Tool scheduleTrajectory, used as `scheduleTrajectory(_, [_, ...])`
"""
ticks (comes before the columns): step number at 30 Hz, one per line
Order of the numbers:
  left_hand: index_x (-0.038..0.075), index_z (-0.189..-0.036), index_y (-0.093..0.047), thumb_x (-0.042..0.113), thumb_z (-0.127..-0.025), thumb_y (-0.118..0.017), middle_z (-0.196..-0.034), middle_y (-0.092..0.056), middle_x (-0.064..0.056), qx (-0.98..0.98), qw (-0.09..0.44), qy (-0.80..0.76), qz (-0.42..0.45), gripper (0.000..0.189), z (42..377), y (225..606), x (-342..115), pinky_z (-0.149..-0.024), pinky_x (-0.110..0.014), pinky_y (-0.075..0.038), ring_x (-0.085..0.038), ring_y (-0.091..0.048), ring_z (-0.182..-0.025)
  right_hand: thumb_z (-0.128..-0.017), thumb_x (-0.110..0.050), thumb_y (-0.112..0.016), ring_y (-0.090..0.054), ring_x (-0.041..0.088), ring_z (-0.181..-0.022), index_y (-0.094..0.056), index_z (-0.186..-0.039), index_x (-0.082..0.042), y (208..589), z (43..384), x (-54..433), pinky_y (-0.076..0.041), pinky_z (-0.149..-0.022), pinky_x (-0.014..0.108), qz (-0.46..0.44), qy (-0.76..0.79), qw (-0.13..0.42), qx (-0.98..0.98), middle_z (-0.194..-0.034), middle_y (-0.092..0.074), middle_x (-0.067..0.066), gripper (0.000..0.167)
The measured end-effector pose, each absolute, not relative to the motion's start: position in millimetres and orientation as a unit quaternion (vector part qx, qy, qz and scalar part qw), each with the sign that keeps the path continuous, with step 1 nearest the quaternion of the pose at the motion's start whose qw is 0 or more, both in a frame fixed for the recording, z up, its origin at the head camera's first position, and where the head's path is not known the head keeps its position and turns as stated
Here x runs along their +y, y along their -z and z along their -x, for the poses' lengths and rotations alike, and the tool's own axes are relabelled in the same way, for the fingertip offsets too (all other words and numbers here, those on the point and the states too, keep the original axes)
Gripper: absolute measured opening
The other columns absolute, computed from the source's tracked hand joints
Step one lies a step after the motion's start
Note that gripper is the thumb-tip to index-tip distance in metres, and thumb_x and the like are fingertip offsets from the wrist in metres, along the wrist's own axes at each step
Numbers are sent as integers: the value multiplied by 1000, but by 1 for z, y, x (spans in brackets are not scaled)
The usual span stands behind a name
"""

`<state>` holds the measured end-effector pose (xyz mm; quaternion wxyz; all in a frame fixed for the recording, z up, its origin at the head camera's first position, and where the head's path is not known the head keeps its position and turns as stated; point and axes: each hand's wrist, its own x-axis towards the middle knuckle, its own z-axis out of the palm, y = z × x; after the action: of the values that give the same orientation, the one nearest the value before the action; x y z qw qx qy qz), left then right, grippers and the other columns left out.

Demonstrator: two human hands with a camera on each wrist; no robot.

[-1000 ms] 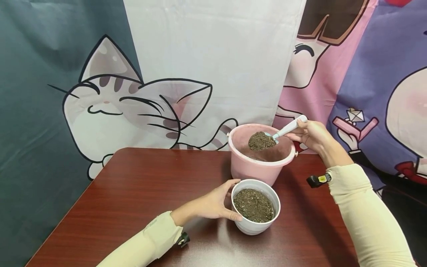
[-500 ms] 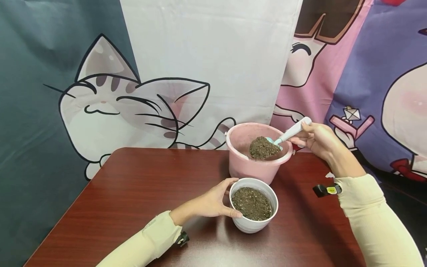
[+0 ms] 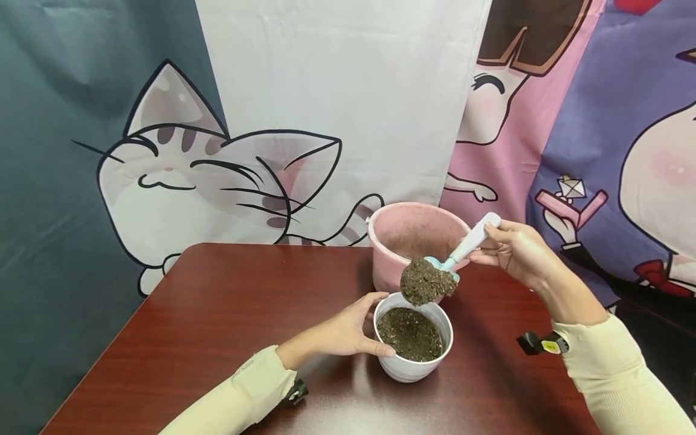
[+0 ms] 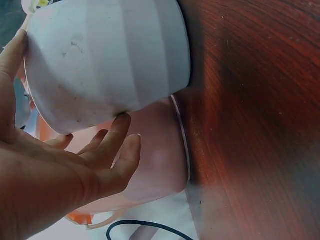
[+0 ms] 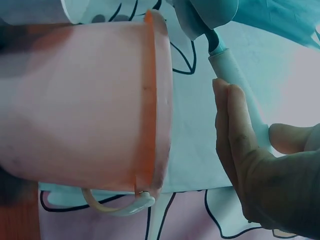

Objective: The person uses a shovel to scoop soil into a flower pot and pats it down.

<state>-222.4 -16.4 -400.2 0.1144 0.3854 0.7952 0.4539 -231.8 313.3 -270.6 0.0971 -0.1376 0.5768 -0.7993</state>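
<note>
My right hand (image 3: 519, 251) pinches the white handle of a small light-blue trowel (image 3: 472, 243) between thumb and fingers. Heaped dark soil (image 3: 427, 283) covers its scoop, which overlaps the far rim of a white flower pot (image 3: 409, 367) in the head view. That pot stands upright on the table, with soil (image 3: 410, 335) inside below the rim. Around its left side my left hand (image 3: 348, 329) holds it, thumb at the near rim and fingers spread along the far side. In the right wrist view the trowel handle (image 5: 239, 82) lies between straight fingers and thumb.
A pink bucket (image 3: 385, 270), soil-stained inside, stands close behind the pot. Its handle (image 5: 120, 209) hangs at the side in the right wrist view. The reddish-brown wooden table (image 3: 261, 284) extends left, and a cartoon-printed cloth (image 3: 337, 78) hangs behind it.
My right hand has brought the loaded trowel from over the bucket nearer to me and lower, to the pot's far rim. My left hand has stayed on the pot.
</note>
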Motion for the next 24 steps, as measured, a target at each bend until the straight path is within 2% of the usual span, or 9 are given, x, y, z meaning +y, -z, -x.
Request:
scheduleTrajectory(14, [1, -149, -31, 26, -76, -88, -142, -46, -14, 805, 120, -446, -373, 97, 221, 402, -17, -97, -31, -47, -25, -58, -115, -104, -3, -48, -73, 27, -89, -60, -105, -1, 284, 218, 309, -58, -79, 42, 163, 775, 86, 604, -94, -73, 18, 12])
scheduleTrajectory(18, [0, -149, -31, 23, -75, -88, -142, -46, -14, 800, 119, -453, -375, 96, 220, 401, -17, -97, -33, -48, -27, -59, -114, -102, 0, -49, -73, 26, -86, -58, -104, -2, 288, 216, 306, -59, -76, 43, 161, 767, 62, 618, -91, -73, 17, 9])
scheduleTrajectory(24, [1, -149, -31, 22, -75, -89, -143, -46, -13, 800, 116, -454, -374, 96, 221, 401, -16, -95, -28, -47, -25, -59, -113, -99, 4, -54, -73, 24, -77, -55, -105, -1, 290, 213, 298, -59, -69, 42, 171, 733, -3, 659, -86, -73, 14, 7])
